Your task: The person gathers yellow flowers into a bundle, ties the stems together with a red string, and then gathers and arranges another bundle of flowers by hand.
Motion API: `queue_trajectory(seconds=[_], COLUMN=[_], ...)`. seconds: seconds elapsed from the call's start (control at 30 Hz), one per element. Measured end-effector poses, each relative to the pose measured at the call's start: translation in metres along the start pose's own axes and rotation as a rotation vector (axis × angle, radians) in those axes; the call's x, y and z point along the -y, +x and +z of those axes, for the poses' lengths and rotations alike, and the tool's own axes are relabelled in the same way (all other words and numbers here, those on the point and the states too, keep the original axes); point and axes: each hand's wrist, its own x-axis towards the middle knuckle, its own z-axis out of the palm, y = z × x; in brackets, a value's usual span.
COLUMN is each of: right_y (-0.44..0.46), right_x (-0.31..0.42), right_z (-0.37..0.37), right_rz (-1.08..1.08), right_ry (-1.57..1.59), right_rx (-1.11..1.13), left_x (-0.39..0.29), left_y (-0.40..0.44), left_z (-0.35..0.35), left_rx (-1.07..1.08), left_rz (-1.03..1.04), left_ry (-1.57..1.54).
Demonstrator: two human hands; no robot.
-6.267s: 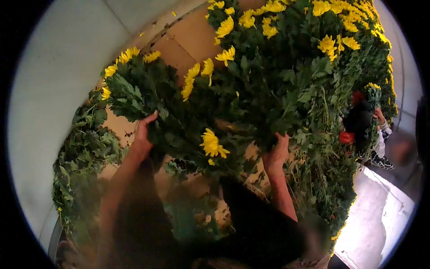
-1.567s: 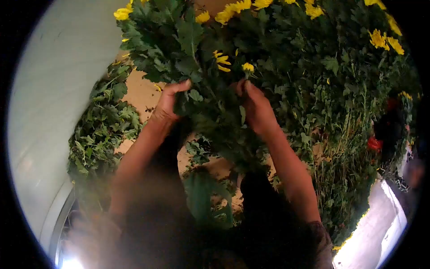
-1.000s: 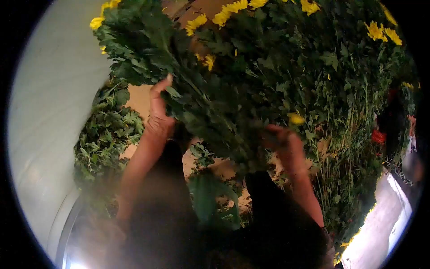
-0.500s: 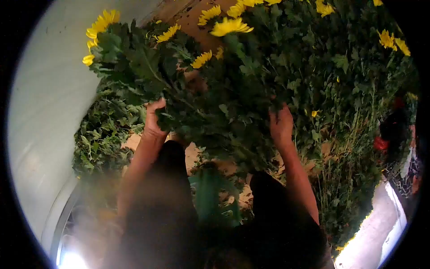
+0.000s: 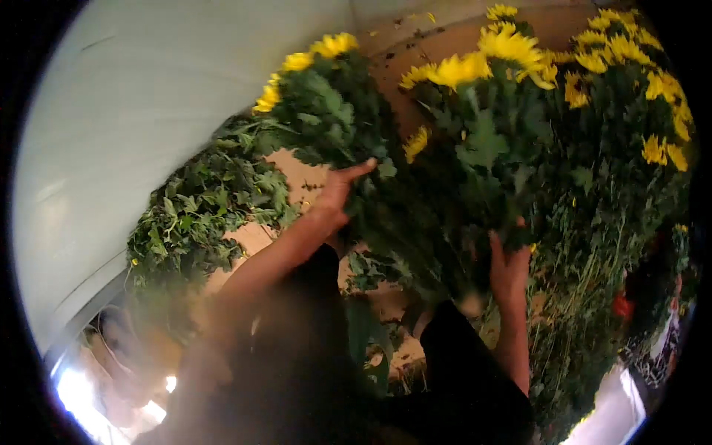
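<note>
I take the left bunch of yellow chrysanthemums as my landmark and read the view from left to right. Well to its left, a smooth pale surface curves up along the edge of my view. Below and left of the bunch, I see a pile of leafy green cuttings, with tan flooring showing between the two. A bright glare sits far below and left. The left hand is just under the bunch and holds it, thumb laid up against the leaves; the other fingers are hidden from me behind the foliage. Its yellow heads point up and left. Below the bunch are the wearer's dark-clad legs, with a green object between them that I cannot identify. To the right of the bunch stand large yellow chrysanthemums on leafy stems. Beneath these, below and right of my landmark, is the right hand, thumb and fingers parted in a narrow V at the dark foliage; I cannot tell whether they grip any stems. Farther right, a dense bank of chrysanthemums fills the side. Far below and right lie a blurred red patch and a whitish sheet.
</note>
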Motion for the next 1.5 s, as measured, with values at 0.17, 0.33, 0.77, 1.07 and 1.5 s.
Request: queue_trajectory(seconds=[0.17, 0.33, 0.77, 1.07, 1.5], right_y=[0.011, 0.011, 0.011, 0.047, 0.023], right_x=[0.035, 0.028, 0.057, -0.002, -0.012], right_z=[0.047, 0.071, 0.055, 0.094, 0.123], right_rz=[-0.145, -0.102, -0.421, -0.006, -0.223], right_ry=[-0.129, -0.225, -0.727, 0.364, -0.168], right_rx=[0.168, 0.262, 0.104, 0.182, -0.05], left_x=[0.046, 0.034, 0.006, 0.027, 0.013], left_y=[0.025, 0.024, -0.023, -0.009, -0.057], left_z=[0.016, 0.019, 0.028, 0.032, 0.043], left_rx=[-0.095, 0.155, 0.409, 0.297, 0.14], left_rz=[0.548, 0.174, 0.582, 0.344, -0.111], left_ry=[0.545, 0.271, 0.835, 0.311, 0.335])
